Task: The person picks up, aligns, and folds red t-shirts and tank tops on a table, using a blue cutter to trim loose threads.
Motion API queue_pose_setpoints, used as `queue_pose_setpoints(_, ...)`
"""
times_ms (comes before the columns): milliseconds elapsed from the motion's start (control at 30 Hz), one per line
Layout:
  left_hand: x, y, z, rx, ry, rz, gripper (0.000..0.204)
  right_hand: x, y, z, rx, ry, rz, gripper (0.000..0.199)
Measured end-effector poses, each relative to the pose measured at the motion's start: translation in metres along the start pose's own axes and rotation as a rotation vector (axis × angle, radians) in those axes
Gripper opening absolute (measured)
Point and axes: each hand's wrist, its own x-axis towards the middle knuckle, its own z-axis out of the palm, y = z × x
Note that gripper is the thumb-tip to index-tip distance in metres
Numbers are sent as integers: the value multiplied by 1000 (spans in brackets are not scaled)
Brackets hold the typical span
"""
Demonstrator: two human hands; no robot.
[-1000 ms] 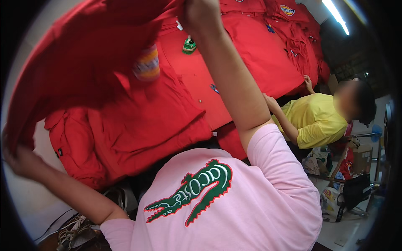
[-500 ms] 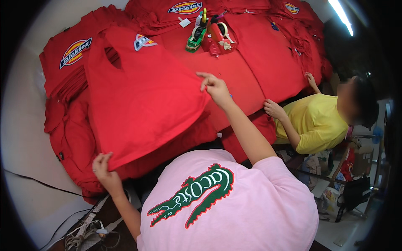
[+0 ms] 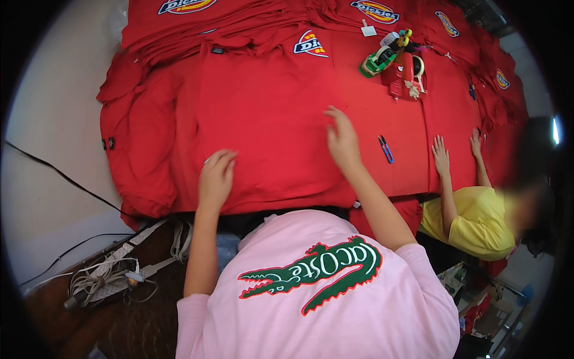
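A red T-shirt [image 3: 263, 131] lies spread before me on the red-covered work surface, a patch of its printed emblem showing at the far edge. Over its left part is my left hand [image 3: 216, 179], fingers loosely bent and holding nothing. My right hand [image 3: 343, 142] is open near the shirt's right side, fingers pointing away from me. Both hands are at the cloth or just above it; exact contact is hard to tell. Blue-handled thread snips [image 3: 385, 149] lie to the right of my right hand.
A green tape dispenser [image 3: 376, 61] and a red one [image 3: 412, 75] stand farther back. Stacks of red shirts [image 3: 251, 24] line the far side. At the right a co-worker in yellow [image 3: 472, 221] has both hands on red cloth. Cables [image 3: 101, 281] lie lower left.
The shirt's near edge, held up by both hands before, now lies down on the surface. My hands have let go and come closer together. The co-worker's hands now lie flatter. The view has shifted.
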Motion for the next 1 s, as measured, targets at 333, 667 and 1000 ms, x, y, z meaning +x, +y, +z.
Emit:
queue_pose_setpoints(333,69,-43,96,492,-75,3,79,22,5,91,-537,-446,-236,68)
queue_pose_setpoints(667,144,-96,88,526,136,-309,77,69,36,87,-465,-295,-10,67)
queue_pose_setpoints(1000,218,-77,95,417,-159,108,78,127,19,142,-492,-423,-193,73)
